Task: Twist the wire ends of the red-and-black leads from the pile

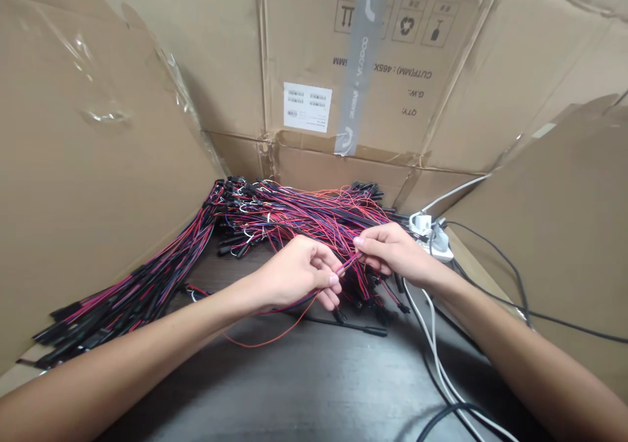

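My left hand point(314, 273) pinches a small bundle of red and dark wires point(349, 263) between thumb and fingers. Close to its right, my right hand point(385, 249) grips the same wires, with a short stretch showing between the two hands. A loose orange wire point(275, 342) curves down below my left hand. Behind both hands lies a big pile of red, blue and black wires point(314, 210) with black connectors. A black cable end point(363, 328) rests on the dark table point(294, 390) beneath my left hand.
Another wire bundle point(167, 265) fans toward the front left. White power strip point(439, 249) with plugs sits right of the pile. White cables point(436, 344) and a black cable point(441, 416) run across the table's right side. Cardboard walls point(235, 50) enclose the back and sides.
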Available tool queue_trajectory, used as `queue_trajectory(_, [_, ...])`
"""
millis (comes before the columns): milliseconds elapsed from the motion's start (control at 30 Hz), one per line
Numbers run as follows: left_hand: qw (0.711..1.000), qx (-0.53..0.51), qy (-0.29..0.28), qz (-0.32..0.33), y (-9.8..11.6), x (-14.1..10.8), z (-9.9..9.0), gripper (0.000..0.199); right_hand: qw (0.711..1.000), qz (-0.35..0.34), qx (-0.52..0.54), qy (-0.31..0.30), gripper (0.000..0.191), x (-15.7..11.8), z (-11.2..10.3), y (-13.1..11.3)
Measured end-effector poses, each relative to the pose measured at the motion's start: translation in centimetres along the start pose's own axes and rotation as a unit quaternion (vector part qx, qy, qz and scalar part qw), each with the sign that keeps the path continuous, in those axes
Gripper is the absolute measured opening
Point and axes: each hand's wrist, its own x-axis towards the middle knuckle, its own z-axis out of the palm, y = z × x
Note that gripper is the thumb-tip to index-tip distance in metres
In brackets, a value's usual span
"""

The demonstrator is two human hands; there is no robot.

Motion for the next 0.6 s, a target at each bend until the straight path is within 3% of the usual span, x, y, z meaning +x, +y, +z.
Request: queue_trajectory(600, [0.996, -0.035, 0.013, 0.082, 0.0, 0.6, -0.2, 0.019, 0.999, -0.013, 0.043, 0.028, 0.038, 0.6, -1.4, 0.8])
